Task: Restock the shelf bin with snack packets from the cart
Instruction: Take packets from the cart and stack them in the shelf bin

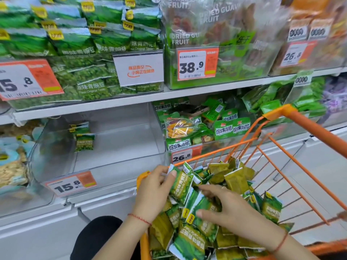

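An orange wire cart [293, 162] at the lower right holds a heap of green snack packets [234, 181]. My left hand [152, 190] grips one green packet [181, 182] at the cart's left edge, thumb on its top. My right hand [225, 209] lies over another green packet [201, 209], fingers curled round it. The clear shelf bin [116, 162] on the lower shelf, priced 15.8, holds just a few green packets [83, 137] at its back.
The upper shelf [131, 99] carries full bins of green pea packets [75, 53] and dried guava bags [216, 34]. A bin of mixed fruit crisp packets [206, 126] stands right of the clear bin. My dark-clothed knee [97, 239] is at the bottom.
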Demonstrator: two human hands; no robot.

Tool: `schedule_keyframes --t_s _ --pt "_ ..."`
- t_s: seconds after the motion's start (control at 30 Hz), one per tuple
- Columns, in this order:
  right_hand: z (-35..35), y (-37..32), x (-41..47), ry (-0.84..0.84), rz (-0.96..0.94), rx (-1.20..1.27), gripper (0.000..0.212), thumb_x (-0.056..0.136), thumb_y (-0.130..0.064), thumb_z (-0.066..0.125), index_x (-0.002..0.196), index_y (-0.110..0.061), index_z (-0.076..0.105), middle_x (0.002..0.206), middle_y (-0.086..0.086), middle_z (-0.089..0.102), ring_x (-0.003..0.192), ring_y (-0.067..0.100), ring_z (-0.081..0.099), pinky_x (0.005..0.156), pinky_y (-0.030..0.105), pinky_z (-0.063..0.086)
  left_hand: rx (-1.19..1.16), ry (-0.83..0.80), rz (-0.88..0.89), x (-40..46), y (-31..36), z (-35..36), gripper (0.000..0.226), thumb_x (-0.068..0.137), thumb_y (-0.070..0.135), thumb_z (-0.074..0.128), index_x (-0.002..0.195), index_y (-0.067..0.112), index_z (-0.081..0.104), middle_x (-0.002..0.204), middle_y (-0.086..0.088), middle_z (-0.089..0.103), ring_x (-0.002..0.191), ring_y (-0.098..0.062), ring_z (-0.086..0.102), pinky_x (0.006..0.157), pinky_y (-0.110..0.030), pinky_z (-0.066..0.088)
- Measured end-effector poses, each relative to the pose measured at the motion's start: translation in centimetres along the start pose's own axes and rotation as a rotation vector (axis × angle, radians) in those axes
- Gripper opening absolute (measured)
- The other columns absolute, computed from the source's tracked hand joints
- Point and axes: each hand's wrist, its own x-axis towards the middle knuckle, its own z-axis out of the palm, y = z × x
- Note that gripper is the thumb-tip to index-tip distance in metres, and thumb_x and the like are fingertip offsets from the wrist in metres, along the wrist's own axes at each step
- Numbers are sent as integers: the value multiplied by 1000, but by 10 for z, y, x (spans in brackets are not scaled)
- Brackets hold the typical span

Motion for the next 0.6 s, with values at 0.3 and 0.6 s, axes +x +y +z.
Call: schedule_keyframes --t_s 0.3,0.6 --pt "-2 -17 20 -35 4 -73 22 84 -50 59 77 -38 42 70 -10 48 52 6 39 50 21 30 -616 -122 -443 2 9 -19 15 89 17 62 97 4 63 89 -9 71 82 -20 70 66 -31 59" --pt "-5 -9 17 256 18 502 26 88 -27 64 73 -12 48 48 -10 31 48 5 28 55 28 22 -788 -96 -359 -2 5 -36 33 77 -12 63 109 -3 58 102 -22 69 81 -26 70 67 -29 58"
